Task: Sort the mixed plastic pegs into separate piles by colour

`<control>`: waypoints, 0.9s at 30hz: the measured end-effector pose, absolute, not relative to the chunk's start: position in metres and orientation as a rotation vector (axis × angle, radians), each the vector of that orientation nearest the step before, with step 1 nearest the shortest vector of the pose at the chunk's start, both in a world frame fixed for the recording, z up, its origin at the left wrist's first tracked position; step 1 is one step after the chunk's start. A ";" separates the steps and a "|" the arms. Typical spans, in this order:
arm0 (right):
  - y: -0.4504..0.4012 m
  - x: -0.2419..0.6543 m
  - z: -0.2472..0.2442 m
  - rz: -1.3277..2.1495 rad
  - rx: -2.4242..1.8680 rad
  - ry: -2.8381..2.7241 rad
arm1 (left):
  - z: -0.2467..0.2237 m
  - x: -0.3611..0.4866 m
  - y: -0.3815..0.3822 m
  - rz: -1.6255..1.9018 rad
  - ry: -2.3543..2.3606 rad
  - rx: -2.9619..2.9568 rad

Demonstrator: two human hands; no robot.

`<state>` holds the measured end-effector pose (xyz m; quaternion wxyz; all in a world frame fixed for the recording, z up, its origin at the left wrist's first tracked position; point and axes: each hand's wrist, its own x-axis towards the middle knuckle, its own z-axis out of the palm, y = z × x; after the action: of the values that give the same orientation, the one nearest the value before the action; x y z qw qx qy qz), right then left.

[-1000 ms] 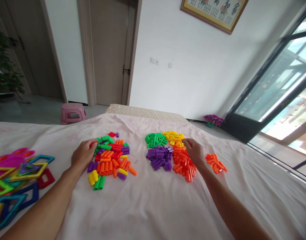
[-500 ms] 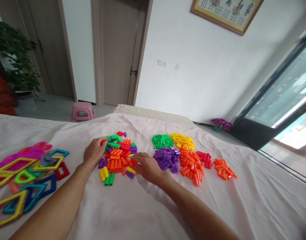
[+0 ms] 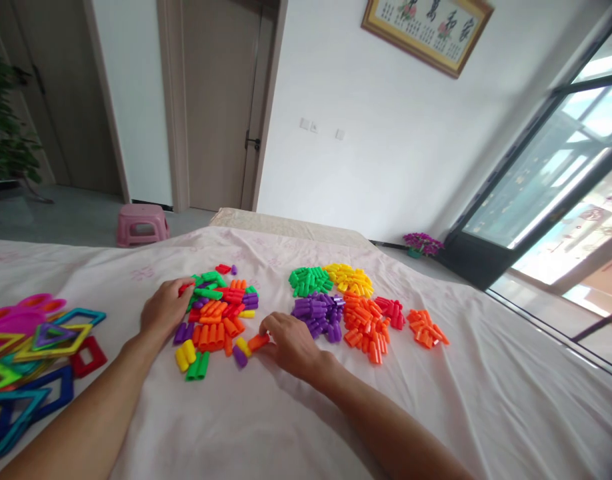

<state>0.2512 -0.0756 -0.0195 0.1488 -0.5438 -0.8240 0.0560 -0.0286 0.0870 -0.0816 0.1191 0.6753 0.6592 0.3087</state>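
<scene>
My left hand [image 3: 162, 308] is closed at the left edge of a mixed pile of plastic tube-shaped toy blocks [image 3: 212, 333], with a red block [image 3: 187, 289] at its fingertips. My right hand [image 3: 292, 341] pinches an orange block [image 3: 258, 343] just off the pile's right side, low over the cloth. A yellow block [image 3: 243, 346] and a purple block [image 3: 240, 358] lie beside that orange one. Beyond my right hand are sorted heaps: purple blocks [image 3: 318, 316], green blocks [image 3: 310, 281], yellow blocks [image 3: 350, 277], orange blocks [image 3: 365, 323] and red blocks [image 3: 392, 312].
A separate small orange heap [image 3: 427, 329] lies farther right. Frame-shaped tiles [image 3: 46, 387] and a magenta piece [image 3: 23, 313] cover the left side of the pale tablecloth [image 3: 196, 433]. A pink stool [image 3: 143, 224] stands beyond the table.
My right hand has moved right, away from the mixed pile, with the orange block in its fingers. My left hand stays at the pile's left edge. The whole view has swung right.
</scene>
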 end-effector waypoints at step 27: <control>-0.121 0.460 -0.014 -0.169 -2.026 -1.288 | -0.089 -0.037 0.097 0.786 1.893 2.018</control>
<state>0.4597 -0.1210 -0.0141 0.3594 -0.7856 -0.4993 -0.0657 -0.0371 0.0974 -0.0892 0.1322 0.6954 0.6523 0.2709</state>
